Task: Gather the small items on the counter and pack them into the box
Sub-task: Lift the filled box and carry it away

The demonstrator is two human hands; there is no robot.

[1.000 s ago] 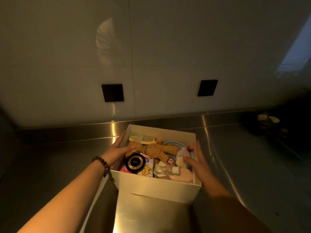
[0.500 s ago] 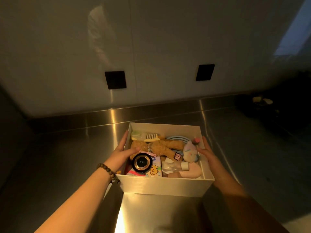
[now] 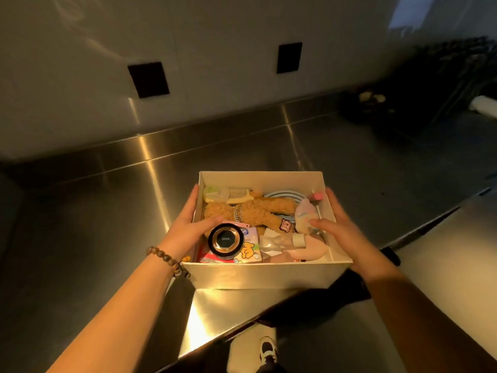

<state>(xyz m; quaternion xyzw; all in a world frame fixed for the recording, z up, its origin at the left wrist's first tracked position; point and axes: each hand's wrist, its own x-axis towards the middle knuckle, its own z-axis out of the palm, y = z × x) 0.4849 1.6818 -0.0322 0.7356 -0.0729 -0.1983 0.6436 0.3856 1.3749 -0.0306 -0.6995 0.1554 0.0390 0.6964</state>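
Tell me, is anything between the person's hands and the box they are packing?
Nothing visible. The left hand and right hand each grip a side wall of the box, thumbs hooked inside over the packed items, fingers outside.

open white box [image 3: 258, 275] on the steel counter [image 3: 107, 238], packed with small items [image 3: 250, 211].

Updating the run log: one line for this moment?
stage: packing done | box: full, on counter | left hand: grips left wall | right hand: grips right wall
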